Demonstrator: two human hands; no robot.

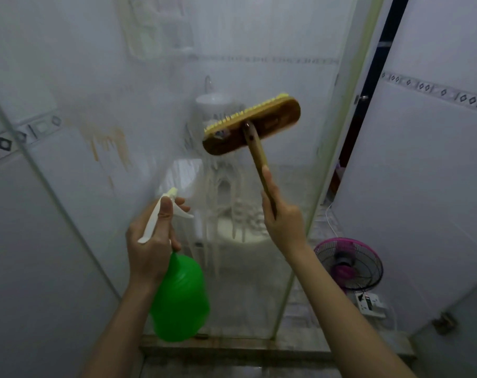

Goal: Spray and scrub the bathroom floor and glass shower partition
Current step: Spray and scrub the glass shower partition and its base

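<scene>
A glass shower partition (232, 64) fills the middle of the view, hazy and streaked with white drips. My right hand (282, 214) grips the wooden handle of a scrub brush (252, 125), whose brown head with yellow bristles lies against the glass at upper centre. My left hand (152, 241) holds a green spray bottle (178, 298) by its white trigger head, the nozzle pointing up toward the glass, a finger on the trigger. The floor (232, 369) shows only as a dark strip at the bottom.
A stone curb (232, 346) runs under the glass. Through the glass a white toilet (243, 230) shows dimly. A pink fan (349, 264) and a white power strip (369, 302) sit on the floor at right, by a white door (423, 186). Tiled wall at left.
</scene>
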